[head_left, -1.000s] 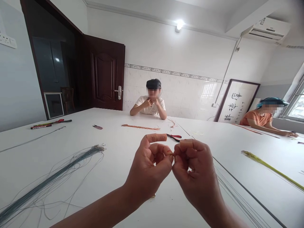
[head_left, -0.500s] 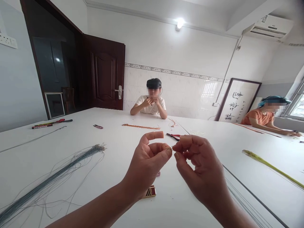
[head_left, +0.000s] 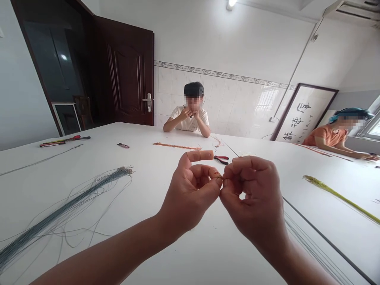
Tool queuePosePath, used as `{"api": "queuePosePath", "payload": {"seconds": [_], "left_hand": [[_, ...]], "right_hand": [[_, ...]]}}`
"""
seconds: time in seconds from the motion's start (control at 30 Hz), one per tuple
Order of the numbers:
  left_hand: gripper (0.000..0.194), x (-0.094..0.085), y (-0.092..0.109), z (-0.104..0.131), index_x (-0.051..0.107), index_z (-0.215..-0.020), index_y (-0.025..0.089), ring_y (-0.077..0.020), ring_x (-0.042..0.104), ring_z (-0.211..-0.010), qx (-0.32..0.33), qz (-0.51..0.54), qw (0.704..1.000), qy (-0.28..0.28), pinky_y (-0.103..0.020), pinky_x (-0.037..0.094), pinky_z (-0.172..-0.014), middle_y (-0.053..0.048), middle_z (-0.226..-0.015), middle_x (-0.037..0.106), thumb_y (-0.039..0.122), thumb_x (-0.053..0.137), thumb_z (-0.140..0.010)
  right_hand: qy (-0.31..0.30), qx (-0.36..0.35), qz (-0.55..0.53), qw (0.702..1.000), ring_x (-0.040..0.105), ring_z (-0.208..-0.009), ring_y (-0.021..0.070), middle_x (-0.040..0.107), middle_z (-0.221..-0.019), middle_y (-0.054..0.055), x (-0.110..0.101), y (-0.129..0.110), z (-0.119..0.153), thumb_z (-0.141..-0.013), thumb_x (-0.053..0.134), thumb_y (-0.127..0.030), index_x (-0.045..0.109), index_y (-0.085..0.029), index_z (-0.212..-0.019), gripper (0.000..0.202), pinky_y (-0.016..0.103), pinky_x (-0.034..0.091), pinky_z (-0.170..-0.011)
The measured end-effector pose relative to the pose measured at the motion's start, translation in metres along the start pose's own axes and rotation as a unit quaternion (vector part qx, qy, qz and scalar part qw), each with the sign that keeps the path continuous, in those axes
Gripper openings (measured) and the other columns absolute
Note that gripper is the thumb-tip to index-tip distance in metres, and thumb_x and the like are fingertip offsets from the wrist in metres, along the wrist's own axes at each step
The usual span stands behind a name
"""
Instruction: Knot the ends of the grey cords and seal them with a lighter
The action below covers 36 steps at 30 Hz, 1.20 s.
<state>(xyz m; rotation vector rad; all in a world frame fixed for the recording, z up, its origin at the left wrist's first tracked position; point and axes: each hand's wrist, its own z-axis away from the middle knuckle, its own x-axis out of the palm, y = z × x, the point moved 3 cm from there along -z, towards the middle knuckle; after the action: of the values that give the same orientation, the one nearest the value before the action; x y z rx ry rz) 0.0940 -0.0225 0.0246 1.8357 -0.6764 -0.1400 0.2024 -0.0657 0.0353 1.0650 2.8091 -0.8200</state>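
My left hand (head_left: 192, 194) is held above the table, thumb and index finger pinched together at the tips. Touching it at the fingertips is my right hand (head_left: 252, 198), closed in a pinch too. Whatever lies between the fingertips is too small and too covered to name. Beyond the hands, pliers (head_left: 221, 159) with red and black handles lie on the white table (head_left: 148, 206). A bundle of thin grey-green cords (head_left: 89, 198) stretches over the table left of my left hand. Several loose grey strands (head_left: 311, 245) lie to the right of my right forearm.
Across the table sits a person (head_left: 190, 118) with both hands raised; another person (head_left: 332, 134) is at the far right. An orange cord bundle (head_left: 176, 146), small snips (head_left: 123, 145), tools with red handles (head_left: 63, 140) and a yellow-green cord bundle (head_left: 341, 196) lie about.
My hands have come together, fingertips now touching; the right thumb has closed to its index finger. The view has tilted downward, and the small box near my left wrist is out of sight.
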Motion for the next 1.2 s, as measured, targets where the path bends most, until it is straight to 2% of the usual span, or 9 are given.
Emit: {"api": "queuePosePath", "payload": {"seconds": [0.17,0.3,0.43,0.57,0.67,0.8,0.93,1.07,1.2], "left_hand": [[0.032,-0.007,0.007,-0.004,0.048,-0.105,0.028,-0.0071,0.052,-0.061,0.043,-0.027,0.998,0.037,-0.019,0.044,-0.055,0.006,-0.073,0.061,0.013,0.062,-0.08],[0.034,-0.018,0.022,-0.013,0.05,-0.103,0.025,-0.0043,0.047,-0.055,0.084,-0.005,0.993,0.079,-0.014,0.039,-0.051,0.006,-0.069,0.062,0.01,0.064,-0.077],[0.034,-0.028,0.031,-0.017,0.052,-0.1,0.024,-0.0046,0.049,-0.059,0.084,0.025,0.989,0.116,-0.014,0.04,-0.052,0.006,-0.068,0.063,0.009,0.066,-0.073],[0.034,-0.03,0.033,-0.017,0.053,-0.101,0.024,-0.0044,0.048,-0.058,0.073,0.046,0.989,0.123,-0.014,0.039,-0.053,0.006,-0.067,0.062,0.01,0.067,-0.073],[0.034,-0.028,0.033,-0.016,0.053,-0.101,0.025,-0.0045,0.047,-0.057,0.059,0.048,0.989,0.126,-0.014,0.038,-0.053,0.006,-0.066,0.062,0.011,0.068,-0.072],[0.035,-0.024,0.034,-0.014,0.053,-0.101,0.024,-0.0046,0.044,-0.055,0.05,0.036,0.989,0.133,-0.014,0.035,-0.051,0.006,-0.065,0.061,0.013,0.069,-0.072],[0.035,-0.024,0.033,-0.013,0.052,-0.102,0.024,-0.004,0.043,-0.053,0.043,0.035,0.99,0.129,-0.015,0.036,-0.051,0.006,-0.065,0.062,0.014,0.07,-0.073],[0.032,-0.026,0.029,-0.013,0.051,-0.102,0.026,-0.003,0.043,-0.054,0.035,0.046,0.994,0.095,-0.014,0.035,-0.052,0.008,-0.065,0.06,0.015,0.068,-0.077],[0.032,-0.023,0.024,-0.011,0.05,-0.105,0.026,-0.0023,0.041,-0.052,0.011,0.045,0.996,0.076,-0.015,0.037,-0.054,0.008,-0.066,0.059,0.017,0.066,-0.079]], "right_hand": [[-0.03,-0.001,-0.01,0.999,0.05,-0.056,0.0095,0.052,-0.074,-0.004,-0.004,0.006,-0.003,-0.073,0.049,-0.004,0.043,-0.024,-0.095,0.031,0.02,0.041,-0.044],[-0.15,0.044,0.044,0.987,0.053,-0.058,0.0105,0.06,-0.077,-0.001,-0.001,0.036,-0.011,-0.082,0.049,-0.011,0.055,-0.022,-0.092,0.016,0.023,0.045,-0.051],[-0.303,0.054,0.11,0.945,0.06,-0.069,0.0158,0.068,-0.084,0.006,0.026,0.059,0.003,-0.087,0.046,-0.014,0.062,-0.017,-0.092,0.017,0.03,0.049,-0.065],[-0.437,-0.021,0.077,0.896,0.062,-0.086,0.0192,0.07,-0.092,0.003,0.063,0.053,0.043,-0.072,0.06,-0.008,0.066,-0.022,-0.099,0.031,0.03,0.049,-0.078],[-0.484,-0.054,0.077,0.87,0.06,-0.085,0.0199,0.068,-0.091,0.003,0.078,0.049,0.071,-0.067,0.056,-0.002,0.062,-0.025,-0.107,0.046,0.031,0.048,-0.078],[-0.481,-0.05,0.101,0.869,0.054,-0.085,0.0243,0.063,-0.093,0.009,0.083,0.053,0.085,-0.066,0.042,0.005,0.054,-0.017,-0.121,0.061,0.038,0.047,-0.076],[-0.443,0.0,0.079,0.893,0.051,-0.091,0.0258,0.06,-0.098,0.012,0.079,0.056,0.074,-0.066,0.044,0.0,0.054,-0.014,-0.12,0.057,0.042,0.045,-0.082],[-0.347,0.102,0.039,0.931,0.055,-0.082,0.0195,0.06,-0.091,0.008,0.063,0.059,0.045,-0.083,0.038,-0.009,0.055,-0.015,-0.109,0.032,0.035,0.048,-0.075],[-0.214,0.2,-0.041,0.955,0.044,-0.054,0.0108,0.051,-0.071,0.0,0.034,0.055,0.018,-0.092,0.042,-0.04,0.054,-0.015,-0.103,0.029,0.024,0.04,-0.048]]}}
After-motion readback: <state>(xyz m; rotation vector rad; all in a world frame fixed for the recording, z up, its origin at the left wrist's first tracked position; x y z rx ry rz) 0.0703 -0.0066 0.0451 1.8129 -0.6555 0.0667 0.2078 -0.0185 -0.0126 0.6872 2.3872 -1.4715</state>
